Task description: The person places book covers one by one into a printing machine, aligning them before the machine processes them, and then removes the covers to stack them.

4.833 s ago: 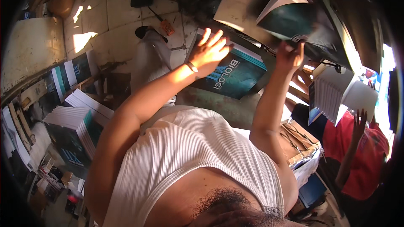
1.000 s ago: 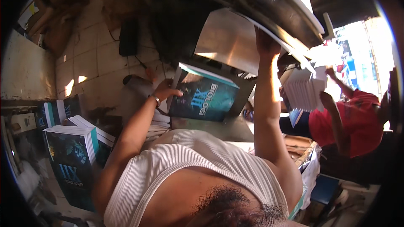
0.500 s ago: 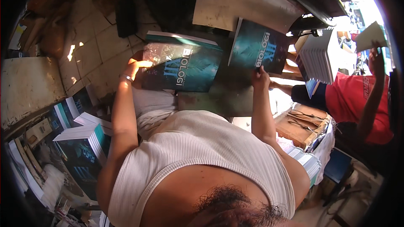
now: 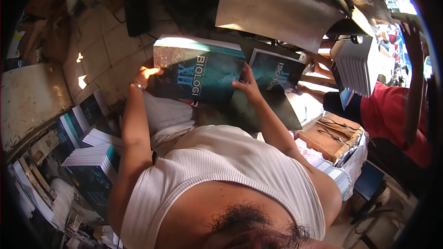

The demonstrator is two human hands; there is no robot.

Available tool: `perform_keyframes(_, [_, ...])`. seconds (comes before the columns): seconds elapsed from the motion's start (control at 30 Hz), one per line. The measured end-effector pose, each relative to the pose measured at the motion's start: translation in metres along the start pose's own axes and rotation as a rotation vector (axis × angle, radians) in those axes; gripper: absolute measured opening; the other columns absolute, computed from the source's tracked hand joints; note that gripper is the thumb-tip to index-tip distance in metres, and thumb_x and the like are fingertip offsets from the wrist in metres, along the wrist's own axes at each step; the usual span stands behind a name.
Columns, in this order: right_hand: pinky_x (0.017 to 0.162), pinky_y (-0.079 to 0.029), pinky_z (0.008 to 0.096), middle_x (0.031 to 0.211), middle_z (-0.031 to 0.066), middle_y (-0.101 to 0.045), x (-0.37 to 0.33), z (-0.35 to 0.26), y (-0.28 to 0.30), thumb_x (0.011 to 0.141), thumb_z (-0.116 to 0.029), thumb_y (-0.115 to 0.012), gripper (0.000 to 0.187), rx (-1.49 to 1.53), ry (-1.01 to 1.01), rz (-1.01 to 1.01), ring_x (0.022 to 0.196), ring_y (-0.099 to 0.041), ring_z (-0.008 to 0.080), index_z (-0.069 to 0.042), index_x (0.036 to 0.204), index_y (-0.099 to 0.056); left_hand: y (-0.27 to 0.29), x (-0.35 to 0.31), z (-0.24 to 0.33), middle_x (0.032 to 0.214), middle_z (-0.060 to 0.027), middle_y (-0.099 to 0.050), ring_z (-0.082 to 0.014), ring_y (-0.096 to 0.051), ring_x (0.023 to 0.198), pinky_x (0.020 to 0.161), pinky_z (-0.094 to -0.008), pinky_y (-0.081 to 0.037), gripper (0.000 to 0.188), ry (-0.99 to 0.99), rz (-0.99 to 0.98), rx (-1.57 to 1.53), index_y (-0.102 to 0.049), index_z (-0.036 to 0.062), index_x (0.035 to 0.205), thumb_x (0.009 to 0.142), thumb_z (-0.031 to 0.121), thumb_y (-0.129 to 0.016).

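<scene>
**A:** In the head view, what have your hands got?

**B:** Your left hand [image 4: 146,74] grips the left edge of a thick dark teal book [image 4: 198,71], fingers curled round its side. Your right hand [image 4: 247,85] clasps the book's right edge, thumb on the cover. The book sits in front of your chest, above your lap, lying nearly flat.

**A:** And just beside it?

**B:** A second teal book [image 4: 276,74] rests on a dark sheet [image 4: 258,110], touching your right hand's far side. Stacks of similar books [image 4: 94,157] stand to your left (a person in a red shirt [image 4: 392,115] works at your right).

**A:** How will it handle?

**B:** I judge it heavy and stiff, with a glossy, somewhat slippery cover. Hold both long edges, fingers underneath.
</scene>
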State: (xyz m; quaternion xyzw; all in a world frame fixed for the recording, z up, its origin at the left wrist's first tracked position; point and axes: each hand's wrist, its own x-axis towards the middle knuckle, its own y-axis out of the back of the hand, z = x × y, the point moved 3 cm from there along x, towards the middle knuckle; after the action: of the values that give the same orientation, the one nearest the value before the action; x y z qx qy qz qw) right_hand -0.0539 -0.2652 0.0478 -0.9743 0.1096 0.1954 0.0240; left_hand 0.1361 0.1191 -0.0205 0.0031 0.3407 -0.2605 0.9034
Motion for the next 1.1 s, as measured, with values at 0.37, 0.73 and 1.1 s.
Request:
perform_keyframes(0.37, [0.106,-0.037,0.0379,0.144,0.019,-0.037,0.035,0.036,0.006,0.06,-0.01,-0.086,0.113,0.073,-0.153,-0.092,0.131,-0.041,0.0294,0.003,0.148,-0.016,-0.009,-0.007,0.001,0.101,-0.0136,-0.069,-0.0235,-0.062,0.102,0.091,-0.035,-0.048,0.041,0.122,0.053,-0.105,-0.071,-0.0009,0.101,0.063,0.015,-0.076])
perform_keyframes(0.73, [0.089,-0.052,0.0479,0.114,0.0141,-0.062,-0.026,-0.049,0.059,0.064,-0.017,-0.076,0.064,0.342,0.083,-0.416,0.102,-0.063,0.0301,0.0,0.122,-0.055,-0.148,-0.204,0.117,0.12,-0.0118,-0.058,-0.0216,-0.055,0.112,0.095,-0.0327,-0.045,0.087,-0.511,0.26,-0.283,-0.05,0.0004,0.13,0.051,0.004,-0.086])
perform_keyframes(1.1, [0.087,-0.053,0.0478,0.111,0.0165,-0.063,0.062,-0.31,-0.041,0.078,-0.023,-0.071,0.048,-0.125,1.221,-0.581,0.1,-0.064,0.032,-0.001,0.118,-0.055,-0.147,-0.507,0.17,0.124,-0.0122,-0.057,-0.0291,-0.055,0.117,0.101,-0.0399,-0.04,0.084,-1.409,1.032,1.177,-0.05,0.0062,0.126,0.054,0.032,-0.085])
